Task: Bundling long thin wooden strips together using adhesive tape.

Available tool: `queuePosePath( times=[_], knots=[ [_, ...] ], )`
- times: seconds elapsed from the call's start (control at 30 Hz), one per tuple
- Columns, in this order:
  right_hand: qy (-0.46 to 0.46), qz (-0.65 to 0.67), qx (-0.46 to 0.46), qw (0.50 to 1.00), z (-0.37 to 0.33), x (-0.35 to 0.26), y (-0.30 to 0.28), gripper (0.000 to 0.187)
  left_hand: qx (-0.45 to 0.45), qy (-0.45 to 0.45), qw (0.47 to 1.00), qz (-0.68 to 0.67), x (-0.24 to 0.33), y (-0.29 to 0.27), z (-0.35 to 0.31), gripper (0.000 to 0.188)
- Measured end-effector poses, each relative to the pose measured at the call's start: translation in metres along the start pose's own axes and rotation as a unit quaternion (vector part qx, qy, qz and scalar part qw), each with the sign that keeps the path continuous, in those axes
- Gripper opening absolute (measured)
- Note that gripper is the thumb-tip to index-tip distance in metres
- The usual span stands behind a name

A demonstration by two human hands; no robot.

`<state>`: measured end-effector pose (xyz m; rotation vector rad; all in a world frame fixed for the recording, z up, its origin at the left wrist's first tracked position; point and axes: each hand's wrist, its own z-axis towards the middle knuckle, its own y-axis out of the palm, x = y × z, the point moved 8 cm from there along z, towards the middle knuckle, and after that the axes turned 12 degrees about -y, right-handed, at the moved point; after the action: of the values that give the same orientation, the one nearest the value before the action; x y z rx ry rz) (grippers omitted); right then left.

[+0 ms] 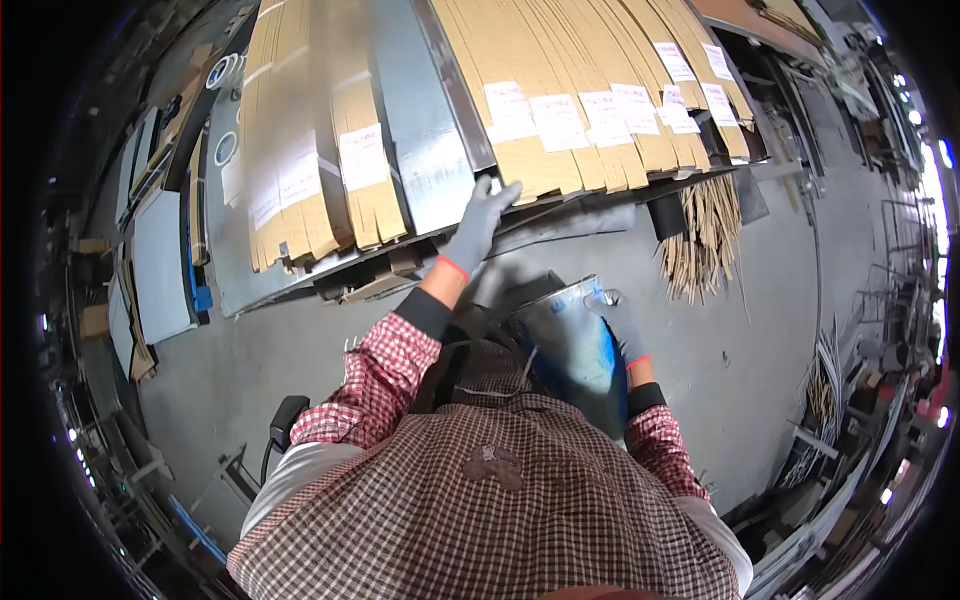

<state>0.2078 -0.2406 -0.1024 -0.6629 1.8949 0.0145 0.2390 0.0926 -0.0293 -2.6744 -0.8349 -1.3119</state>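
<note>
My left hand (480, 220), in a grey glove with a red cuff, reaches to the front edge of the table. Its thumb and fingers are apart, at the end of a dark metal bar (455, 90) and beside a row of brown cardboard-wrapped strips (545, 60) with white labels. My right hand (622, 318), gloved the same way, is low on the right. Its fingers close over the upper corner of a flat, shiny panel (568, 335) with a bluish sheen, which stands tilted close to my body. Part of that hand is blurred.
More wrapped strips (275, 130) lie on the left of the metal tabletop (415, 120). A bundle of thin wooden-looking sticks (700, 240) hangs or stands below the table's right side. Pale panels (163, 265) lean at the left. Racks and long stock line the right.
</note>
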Motion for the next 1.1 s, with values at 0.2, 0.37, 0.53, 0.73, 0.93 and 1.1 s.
queuePosePath(
  times=[0.2, 0.37, 0.53, 0.73, 0.93, 1.1],
  knots=[
    [-0.017, -0.218, -0.108, 0.97, 0.015, -0.049, -0.026, 0.038, -0.132, -0.078, 0.965, -0.214, 0.006, 0.026, 0.045, 0.043],
    [-0.191, -0.179, 0.082, 0.962, 0.048, -0.15, -0.071, 0.042, -0.163, -0.071, 0.939, -0.295, 0.006, 0.026, 0.052, 0.046],
    [-0.201, -0.16, -0.09, 0.962, 0.039, -0.098, -0.051, 0.032, -0.107, -0.145, 0.958, -0.224, 0.007, 0.014, 0.045, 0.046],
    [-0.034, -0.069, -0.088, 0.993, 0.019, -0.013, -0.037, 0.032, -0.151, -0.094, 0.967, -0.181, 0.01, 0.034, 0.04, 0.051],
    [-0.1, -0.167, 0.031, 0.98, 0.05, 0.015, -0.088, 0.028, -0.147, -0.03, 0.988, -0.043, -0.03, 0.067, -0.061, 0.046],
    [-0.344, -0.334, -0.067, 0.875, 0.059, -0.09, -0.059, 0.027, -0.167, -0.094, 0.981, -0.003, -0.179, 0.071, -0.138, 0.05]
  ],
)
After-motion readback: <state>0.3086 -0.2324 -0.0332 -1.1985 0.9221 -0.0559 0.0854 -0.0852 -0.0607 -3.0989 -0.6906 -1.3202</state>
